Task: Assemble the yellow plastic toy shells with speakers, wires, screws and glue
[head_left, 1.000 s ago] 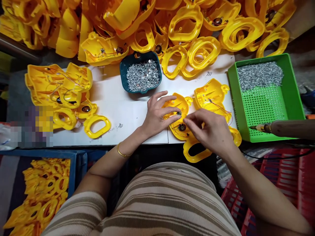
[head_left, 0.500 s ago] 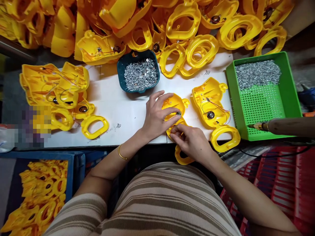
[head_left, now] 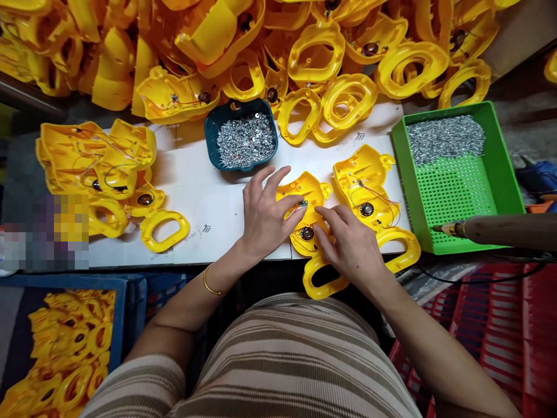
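Observation:
A yellow plastic shell [head_left: 304, 197] with a handle loop lies inside-up at the front edge of the white work surface [head_left: 209, 203]. It carries a small round speaker [head_left: 307, 233] and a tiny circuit board [head_left: 303, 204]. My left hand [head_left: 261, 215] rests on the shell's left side, fingers spread, thumb pressing by the board. My right hand [head_left: 352, 247] lies over the shell's lower right, fingers stretched toward the speaker. A second yellow shell [head_left: 363, 174] with red wires lies just to the right.
A teal bowl [head_left: 212, 129] of silver screws stands behind my hands. A green tray [head_left: 461, 191] with screws sits at right, an electric screwdriver [head_left: 500, 229] in front of it. Yellow shells are heaped at the back and left [head_left: 100, 162]. A blue crate [head_left: 122, 302] holds more.
My right hand drew back toward me, then moved onto the shell by the speaker. My left hand stayed on the shell. The camera shifted slightly.

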The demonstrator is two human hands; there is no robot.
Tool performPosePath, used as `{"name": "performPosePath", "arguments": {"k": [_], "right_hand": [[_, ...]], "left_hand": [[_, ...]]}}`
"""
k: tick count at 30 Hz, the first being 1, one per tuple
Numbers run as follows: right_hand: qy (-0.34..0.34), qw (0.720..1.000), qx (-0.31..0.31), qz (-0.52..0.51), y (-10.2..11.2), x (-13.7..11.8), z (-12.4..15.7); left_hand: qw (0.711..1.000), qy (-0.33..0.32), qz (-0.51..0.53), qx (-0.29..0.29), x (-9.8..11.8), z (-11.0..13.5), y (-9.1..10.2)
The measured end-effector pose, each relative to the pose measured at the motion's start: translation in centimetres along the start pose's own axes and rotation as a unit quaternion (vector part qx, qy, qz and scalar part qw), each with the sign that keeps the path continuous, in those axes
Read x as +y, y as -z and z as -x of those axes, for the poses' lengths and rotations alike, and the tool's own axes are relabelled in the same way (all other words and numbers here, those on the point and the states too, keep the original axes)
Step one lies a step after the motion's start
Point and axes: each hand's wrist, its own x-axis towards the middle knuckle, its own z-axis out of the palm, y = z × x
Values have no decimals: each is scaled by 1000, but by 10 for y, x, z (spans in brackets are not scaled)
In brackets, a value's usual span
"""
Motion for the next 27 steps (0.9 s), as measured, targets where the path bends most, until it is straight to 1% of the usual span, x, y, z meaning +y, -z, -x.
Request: {"name": "performPosePath", "arguments": {"k": [2,5,10,14,20,23,27], "right_hand": [[-14,1000,-22,-14,-2,-1,1],[-24,998,-42,-50,-6,-3,5],[-27,996,-51,-70,-14,-5,10],[-30,995,-89,-23,-13,-10,9],[-47,980,-167,97,-1,-21,2],[-50,977,-169,122,3,-22,-1],[-42,983,-149,101,0,-19,-2]], "left_hand": [[1000,2,-6,-26,-1,1,3],[998,-14,-11,-55,-1,1,5],[996,-38,-24,-80,1,-2,4],[994,-49,-38,-91,3,-6,4],[991,-59,-54,-108,6,-9,5],[992,-57,-41,-108,4,-8,4],[993,-53,8,-109,-2,-7,-2]]}}
